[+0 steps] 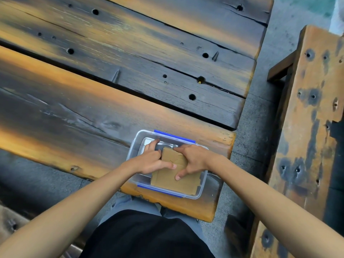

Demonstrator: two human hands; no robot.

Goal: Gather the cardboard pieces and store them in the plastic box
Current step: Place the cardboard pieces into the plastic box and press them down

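Note:
A clear plastic box [202,189] with blue clips stands near the right end of the wooden table's front plank. Brown cardboard pieces [188,181] lie stacked inside it, tilted against the near wall. My left hand [151,161] grips the stack's left edge, thumb on top. My right hand [191,160] presses on the stack from the right, thumb lying across the cardboard. Both hands sit inside the box opening. How many pieces are in the stack cannot be told.
The box rests on a dark, orange-edged plank table [93,118] with holes and cracks. A wooden bench [307,127] stands to the right across a strip of grey floor [258,112]. My lap is just below the table edge.

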